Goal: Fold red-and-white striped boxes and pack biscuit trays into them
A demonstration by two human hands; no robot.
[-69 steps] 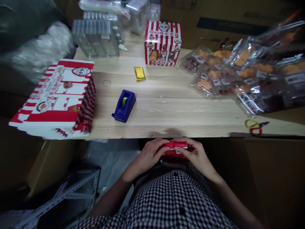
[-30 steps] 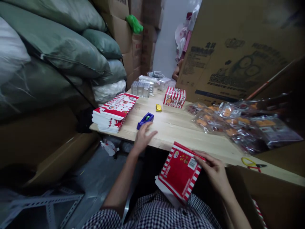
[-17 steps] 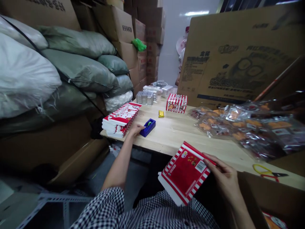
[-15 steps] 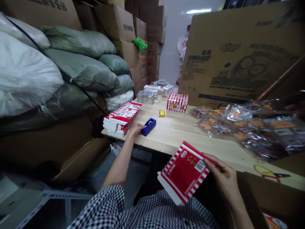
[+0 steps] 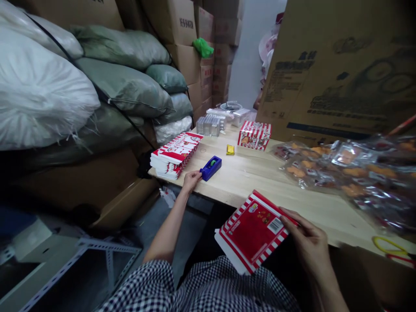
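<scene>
My right hand [image 5: 308, 242] grips the edge of a red and white striped box [image 5: 251, 229], held tilted over my lap with its barcode side up. My left hand [image 5: 191, 180] reaches out to the near end of a blue tape dispenser [image 5: 211, 167] on the wooden table [image 5: 260, 180]. Its fingers are curled and pinched at the dispenser's cutting end; what they pinch is too small to see. A stack of flat striped boxes [image 5: 177, 154] lies just left of that hand.
A made-up striped box [image 5: 254, 134] and a small yellow packet [image 5: 230, 149] sit further back. Clear plastic trays [image 5: 211, 125] stand at the far end. Bags of toy food [image 5: 344, 167] cover the right side. Scissors [image 5: 391, 251] lie near the right edge. Sacks [image 5: 123, 82] and cartons surround the table.
My left hand left the box and reached to the tape dispenser, then drew back to its near end. The right hand alone keeps the box. The view swung up and left.
</scene>
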